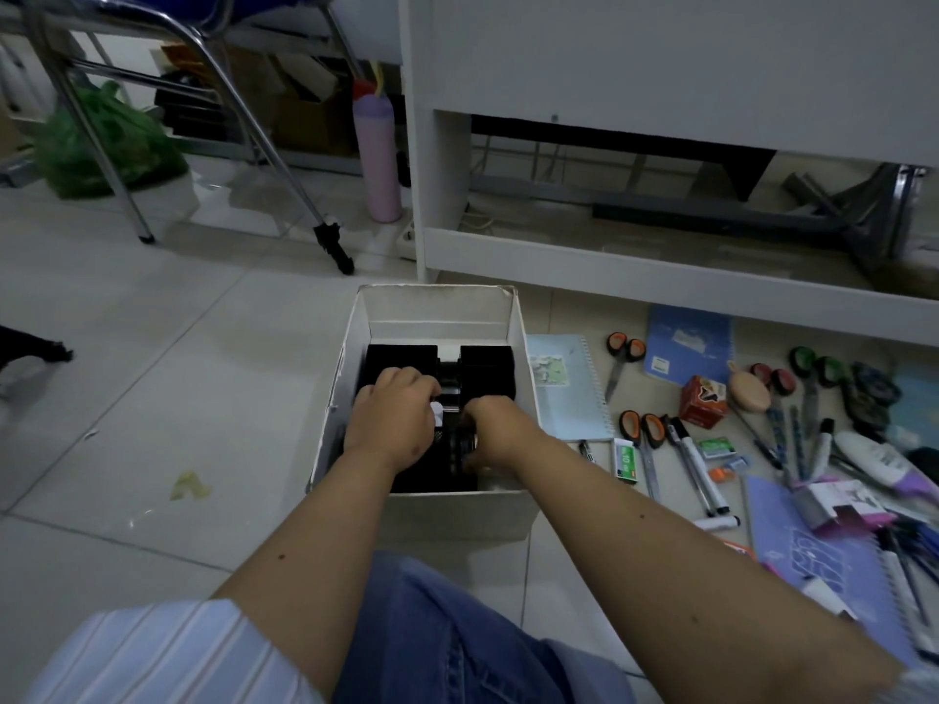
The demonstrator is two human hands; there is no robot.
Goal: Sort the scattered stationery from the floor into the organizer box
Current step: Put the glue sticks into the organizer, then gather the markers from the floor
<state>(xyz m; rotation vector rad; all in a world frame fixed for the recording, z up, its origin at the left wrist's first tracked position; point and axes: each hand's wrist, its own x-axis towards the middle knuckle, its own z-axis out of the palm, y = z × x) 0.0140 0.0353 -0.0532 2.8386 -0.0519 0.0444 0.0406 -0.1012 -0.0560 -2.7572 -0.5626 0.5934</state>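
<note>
1. Left hand (394,421) and right hand (495,429) both down inside the white cardboard organizer box (432,309), fingers curled over black plastic compartment inserts (401,360). Left pinches something small and white; right's hold hidden, cannot tell on what.
2. Key relation: unsorted stationery lies on the tile floor, all right of the box. Right hand nearer.
3. Closest: pale blue spiral notebook (571,388) against the box wall, long axis running away from the person; then orange-handled scissors (641,431) and black-and-white markers (696,464), roughly parallel.
4. Materials: rigid plastic, steel blades, soft paper covers.
</note>
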